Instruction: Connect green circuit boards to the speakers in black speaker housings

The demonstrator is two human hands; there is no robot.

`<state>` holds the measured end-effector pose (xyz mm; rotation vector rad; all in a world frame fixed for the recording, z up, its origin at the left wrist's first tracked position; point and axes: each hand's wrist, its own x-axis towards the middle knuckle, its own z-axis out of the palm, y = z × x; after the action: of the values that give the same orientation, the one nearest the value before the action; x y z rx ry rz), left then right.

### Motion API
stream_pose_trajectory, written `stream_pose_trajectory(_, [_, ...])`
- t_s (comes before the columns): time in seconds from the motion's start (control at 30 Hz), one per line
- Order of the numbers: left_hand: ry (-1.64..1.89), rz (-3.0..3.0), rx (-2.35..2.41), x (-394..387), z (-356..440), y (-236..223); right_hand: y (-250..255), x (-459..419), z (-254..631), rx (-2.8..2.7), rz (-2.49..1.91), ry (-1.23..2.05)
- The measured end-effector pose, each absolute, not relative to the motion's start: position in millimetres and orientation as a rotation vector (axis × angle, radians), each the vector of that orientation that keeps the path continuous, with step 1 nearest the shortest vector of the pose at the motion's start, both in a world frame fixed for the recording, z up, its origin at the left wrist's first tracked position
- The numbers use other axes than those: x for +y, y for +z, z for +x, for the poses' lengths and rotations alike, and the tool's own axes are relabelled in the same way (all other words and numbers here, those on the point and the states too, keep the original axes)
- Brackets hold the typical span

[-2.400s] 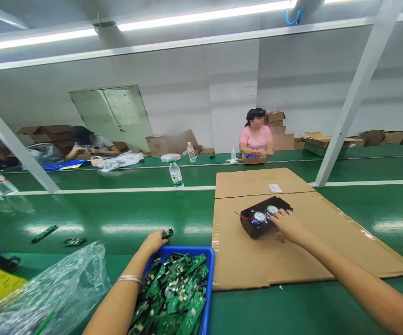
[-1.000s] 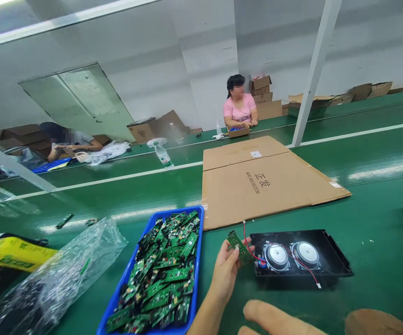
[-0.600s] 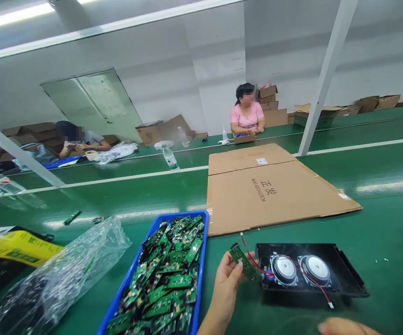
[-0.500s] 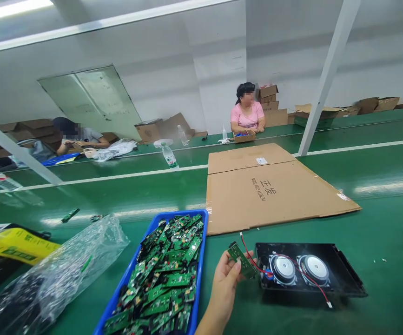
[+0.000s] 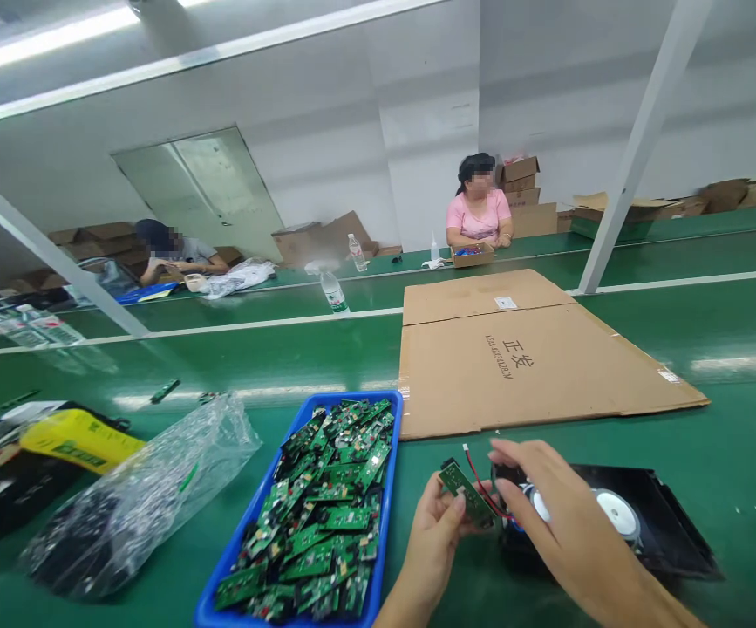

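Here, a small green circuit board (image 5: 467, 494) is pinched between the thumb and fingertips of the left hand (image 5: 436, 536), which is raised just above the green belt (image 5: 711, 436) with its fingers closed on the board's lower edge. Directly to the right of those fingers, the right hand (image 5: 557, 515) is spread over the near left corner of a black speaker tray (image 5: 665, 532); its fingers are extended and loosely curved, with nothing seen gripped in them, and the index fingertip is brought close to a thin red wire (image 5: 479, 484) that runs from the tray up past the board. Whether the wire is actually touched cannot be told. Beyond the right hand's knuckles, one round white speaker cone (image 5: 616, 506) is left showing in the tray, while the rest is covered by the hand. Just to the left of the left hand, a blue bin (image 5: 391, 488) heaped with more green boards is set on the belt, and further left a crumpled clear plastic bag (image 5: 148, 497) and a yellow packet (image 5: 80, 436) are laid. Ahead of both hands, a flattened cardboard sheet (image 5: 534, 366) is spread across the belt. Far beyond it, a water bottle (image 5: 334, 292) is stood, and two other people are seated at the far line.
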<state>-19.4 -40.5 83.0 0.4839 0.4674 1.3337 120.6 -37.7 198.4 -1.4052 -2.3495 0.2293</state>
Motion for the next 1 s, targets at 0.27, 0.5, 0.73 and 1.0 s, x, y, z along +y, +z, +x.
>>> stream_pose_trajectory(0.27, [1.363,0.453,0.556,-35.8,-19.7,81.6,177.9,-6.4,104.8,-2.094,-1.357,0.676])
stream_pose_trajectory(0.5, [1.240,0.292,0.498,-28.0,-26.3,77.0,179.4,-5.8,105.2,-1.698,-1.356,1.492])
stream_pose_trajectory(0.73, [1.268,0.249,0.421,-30.5,-27.8,81.3,181.3,-11.4,105.5,-2.161,-1.359,0.778])
stream_pose_trajectory(1.0, [1.314,0.349,0.383,-31.1,-27.1,73.7,157.8,-21.0,100.0,-2.322,-1.054,0.003])
